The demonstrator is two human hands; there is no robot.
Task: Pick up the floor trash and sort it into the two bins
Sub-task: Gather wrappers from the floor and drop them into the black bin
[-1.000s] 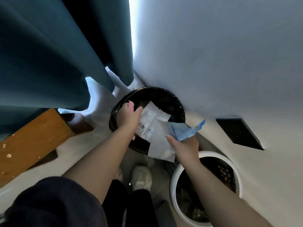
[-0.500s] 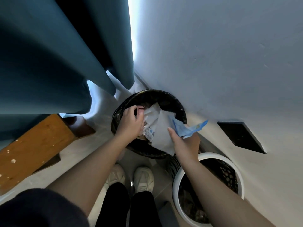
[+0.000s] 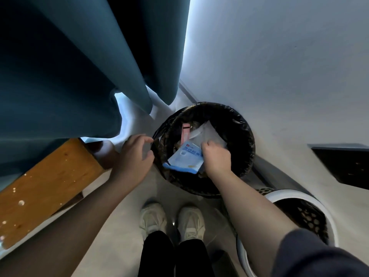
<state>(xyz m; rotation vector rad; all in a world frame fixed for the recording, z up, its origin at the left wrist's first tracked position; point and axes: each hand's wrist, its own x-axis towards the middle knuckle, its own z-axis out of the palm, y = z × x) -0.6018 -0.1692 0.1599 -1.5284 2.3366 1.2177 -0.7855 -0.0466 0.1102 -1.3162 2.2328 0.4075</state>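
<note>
Right hand (image 3: 216, 156): gripping blue packet (image 3: 185, 159) over black bin (image 3: 242, 136), frame centre.
Left hand (image 3: 134, 154): empty, fingers spread, beside bin rim.

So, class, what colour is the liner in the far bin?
Black liner, clearest in the head view.

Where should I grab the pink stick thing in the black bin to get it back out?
Probably pinch the pink stick's top end, coming straight down from above. It stands nearly upright against the black bin's inner wall, top end free, while its lower part is tucked behind the blue packet that the right hand holds.
</note>
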